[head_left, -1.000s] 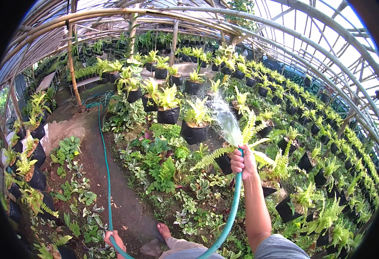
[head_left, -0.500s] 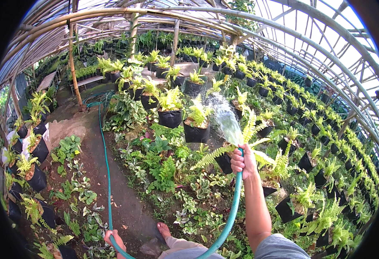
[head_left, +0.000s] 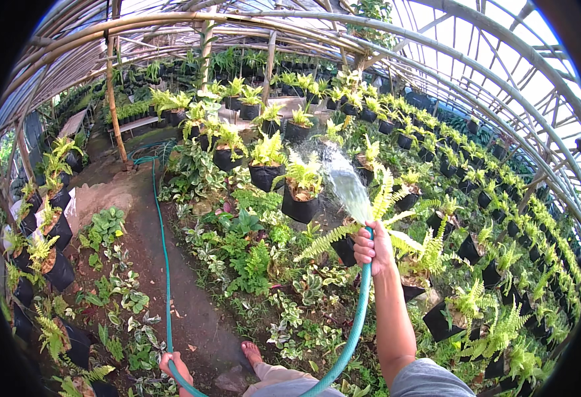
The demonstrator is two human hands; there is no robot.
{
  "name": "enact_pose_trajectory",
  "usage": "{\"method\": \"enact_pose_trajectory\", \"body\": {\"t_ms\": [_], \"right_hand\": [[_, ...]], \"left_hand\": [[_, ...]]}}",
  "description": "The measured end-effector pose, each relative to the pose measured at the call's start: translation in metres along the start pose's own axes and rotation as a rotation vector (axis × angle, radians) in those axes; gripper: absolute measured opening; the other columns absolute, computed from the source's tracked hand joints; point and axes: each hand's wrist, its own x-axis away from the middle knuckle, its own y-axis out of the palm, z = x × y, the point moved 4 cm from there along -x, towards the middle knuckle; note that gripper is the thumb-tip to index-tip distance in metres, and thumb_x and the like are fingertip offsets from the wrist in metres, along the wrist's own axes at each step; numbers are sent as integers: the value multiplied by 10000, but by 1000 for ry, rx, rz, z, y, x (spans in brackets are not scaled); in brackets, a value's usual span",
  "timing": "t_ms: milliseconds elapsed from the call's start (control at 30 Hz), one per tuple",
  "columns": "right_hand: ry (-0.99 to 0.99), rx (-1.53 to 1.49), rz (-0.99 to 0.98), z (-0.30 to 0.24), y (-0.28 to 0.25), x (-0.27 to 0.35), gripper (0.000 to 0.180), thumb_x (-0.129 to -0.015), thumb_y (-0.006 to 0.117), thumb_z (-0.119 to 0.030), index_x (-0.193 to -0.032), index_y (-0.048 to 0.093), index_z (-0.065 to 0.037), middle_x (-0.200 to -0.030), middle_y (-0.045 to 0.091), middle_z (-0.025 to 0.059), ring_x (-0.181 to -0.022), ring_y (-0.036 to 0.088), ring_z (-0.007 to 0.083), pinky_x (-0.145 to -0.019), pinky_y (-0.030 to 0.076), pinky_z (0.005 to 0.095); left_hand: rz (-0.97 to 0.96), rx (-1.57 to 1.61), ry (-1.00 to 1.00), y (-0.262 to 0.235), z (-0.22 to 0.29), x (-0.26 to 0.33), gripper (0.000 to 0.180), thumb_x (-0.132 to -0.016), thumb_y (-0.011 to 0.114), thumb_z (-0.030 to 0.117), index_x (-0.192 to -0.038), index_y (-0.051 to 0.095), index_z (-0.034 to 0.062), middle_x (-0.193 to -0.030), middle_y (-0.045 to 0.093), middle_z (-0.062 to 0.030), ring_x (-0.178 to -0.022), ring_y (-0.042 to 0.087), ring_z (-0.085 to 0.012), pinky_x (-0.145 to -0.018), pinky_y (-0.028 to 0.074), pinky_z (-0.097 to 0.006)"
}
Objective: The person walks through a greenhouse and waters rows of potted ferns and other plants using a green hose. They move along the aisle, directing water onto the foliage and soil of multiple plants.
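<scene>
Many potted ferns point(head_left: 301, 202) surround the right hand point(head_left: 375, 251) and hose point(head_left: 354, 324)

We hold our right arm point(head_left: 395, 324) out ahead, its forearm bare, with the right hand point(head_left: 375, 248) curled tight and the thumb uppermost. Our left hand point(head_left: 174, 366) sits low, near the lower edge, fingers also wrapped closed.

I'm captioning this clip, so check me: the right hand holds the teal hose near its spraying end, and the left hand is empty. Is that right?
One thing is off: the left hand isn't empty. The head view shows it gripping the teal hose too, lower in the picture. The right hand does hold it near its spraying end.
</scene>
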Motion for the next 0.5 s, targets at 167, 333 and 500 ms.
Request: {"method": "enact_pose_trajectory", "body": {"t_ms": [167,333,500], "right_hand": [[10,-35,-25,2,5,7,358,-905,468,-311,-612,358,-136,-442,314,-58,-295,286,57,-247,250,219],[3,23,9,1,9,21,357,-901,473,-318,-613,356,-143,-444,314,-64,-296,287,54,-247,256,221],[21,35,2,-3,6,42,352,-904,444,-342,-623,352,-149,-448,295,-70,-303,265,49,-259,230,217]], "left_hand": [[2,28,-50,-4,-3,2,323,-695,575,12,-598,272,70,-594,219,22,-566,252,-96,-503,226,-313],[-16,30,-38,-13,-7,10,319,-701,573,20,-604,273,69,-597,231,20,-576,251,-103,-508,229,-316],[-30,28,-54,-23,-6,31,298,-711,574,25,-617,293,64,-610,248,15,-587,262,-108,-516,240,-314]]}}
